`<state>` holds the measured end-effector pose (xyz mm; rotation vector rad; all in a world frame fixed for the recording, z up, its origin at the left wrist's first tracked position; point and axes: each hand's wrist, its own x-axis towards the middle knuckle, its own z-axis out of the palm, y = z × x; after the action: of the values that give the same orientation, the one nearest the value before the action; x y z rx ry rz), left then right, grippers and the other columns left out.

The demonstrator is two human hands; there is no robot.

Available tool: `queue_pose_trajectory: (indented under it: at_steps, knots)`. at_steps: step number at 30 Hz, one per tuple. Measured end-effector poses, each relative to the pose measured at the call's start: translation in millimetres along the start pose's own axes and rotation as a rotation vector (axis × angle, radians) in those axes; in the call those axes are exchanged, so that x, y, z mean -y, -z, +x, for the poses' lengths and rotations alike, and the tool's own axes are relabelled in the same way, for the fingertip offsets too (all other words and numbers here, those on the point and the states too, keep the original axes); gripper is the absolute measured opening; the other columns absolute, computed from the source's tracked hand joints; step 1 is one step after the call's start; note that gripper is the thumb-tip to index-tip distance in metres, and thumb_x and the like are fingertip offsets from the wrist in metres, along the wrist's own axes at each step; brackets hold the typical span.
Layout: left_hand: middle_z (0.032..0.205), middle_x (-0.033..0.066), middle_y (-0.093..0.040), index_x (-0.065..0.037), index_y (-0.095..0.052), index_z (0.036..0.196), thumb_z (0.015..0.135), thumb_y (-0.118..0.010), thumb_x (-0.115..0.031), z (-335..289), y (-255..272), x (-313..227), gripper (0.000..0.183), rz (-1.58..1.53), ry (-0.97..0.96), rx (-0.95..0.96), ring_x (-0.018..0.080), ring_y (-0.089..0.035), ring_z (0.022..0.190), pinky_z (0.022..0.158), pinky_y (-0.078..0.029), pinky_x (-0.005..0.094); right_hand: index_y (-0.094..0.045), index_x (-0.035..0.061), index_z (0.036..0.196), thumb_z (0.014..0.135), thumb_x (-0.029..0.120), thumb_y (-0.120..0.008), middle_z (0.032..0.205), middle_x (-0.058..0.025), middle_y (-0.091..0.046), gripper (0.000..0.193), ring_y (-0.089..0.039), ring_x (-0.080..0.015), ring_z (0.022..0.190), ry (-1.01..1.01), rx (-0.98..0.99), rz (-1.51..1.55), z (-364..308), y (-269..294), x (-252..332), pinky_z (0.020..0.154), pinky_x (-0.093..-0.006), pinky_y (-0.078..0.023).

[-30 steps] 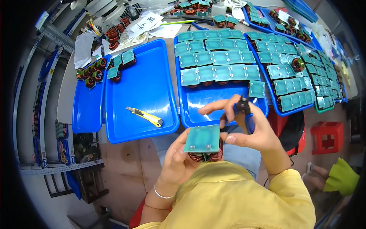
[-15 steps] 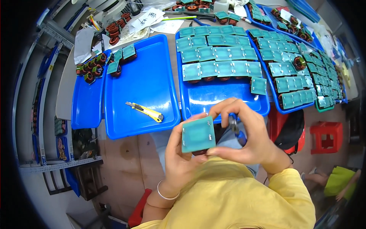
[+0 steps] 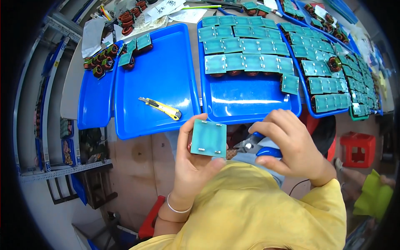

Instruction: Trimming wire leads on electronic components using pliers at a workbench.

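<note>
My left hand (image 3: 186,166) is closed round a toroidal coil topped by a square green board (image 3: 209,138). The board faces up, with metal pins near its corners; copper winding shows at its left edge. To the right, my right hand (image 3: 287,146) grips blue-handled cutting pliers (image 3: 268,151). Their metal jaws point left toward the board and are apart from it. Beyond both hands, a blue tray (image 3: 246,102) holds rows of similar board-topped coils (image 3: 233,62).
A yellow utility knife (image 3: 161,109) lies in another blue tray (image 3: 133,131) holding a few boarded coils. Bare coils (image 3: 100,62) sit in a narrow tray at the left. More filled trays stand at the right, near a red stool (image 3: 356,150). Another person's legs show at lower right.
The board has turned in my left hand, and my right hand has moved off it to the right. The pliers' jaws have swung round toward the board.
</note>
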<state>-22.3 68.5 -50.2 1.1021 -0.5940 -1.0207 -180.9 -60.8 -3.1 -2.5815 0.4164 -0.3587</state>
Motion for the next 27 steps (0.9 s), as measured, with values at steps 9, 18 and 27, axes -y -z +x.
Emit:
queue_pose_trajectory:
  at_steps: [9,18,27]
  knots:
    - [0.111,0.0069,-0.05,-0.005,-0.032,0.127,0.062,-0.083,-0.029,-7.2,-4.9,-4.9,0.086,0.151,-0.173,-0.085,0.0195,-0.056,0.086,0.073,-0.048,0.0292,-0.055,0.0079,0.098,0.072,0.043,-0.066,0.076,-0.0056,-0.044,0.045,-0.046,-0.022,0.07,0.066,-0.061,-0.135,-3.5,-2.9,12.4,0.062,-0.0325,-0.036]
    - [0.113,0.0115,-0.043,-0.005,-0.027,0.127,0.068,-0.079,-0.012,-7.0,4.3,-8.0,0.079,0.249,-0.302,0.139,0.018,-0.053,0.1,0.082,-0.05,0.0288,-0.056,0.0082,0.097,0.07,0.041,-0.068,0.075,-0.0054,-0.044,0.044,-0.046,-0.0216,0.07,0.066,-0.049,-0.148,-5.0,-0.3,17.9,0.061,-0.032,-0.036]
    - [0.116,0.0115,-0.042,-0.003,-0.031,0.126,0.067,-0.079,-0.011,-15.9,10.2,-5.3,0.077,0.292,-0.25,0.136,0.0171,-0.052,0.102,0.084,-0.049,0.0285,-0.056,0.0026,0.09,0.074,0.048,-0.062,0.072,-0.0085,-0.044,0.048,-0.045,-0.0253,0.062,0.141,-0.063,-0.089,-10.1,-15.3,11.0,0.055,-0.0347,-0.035]
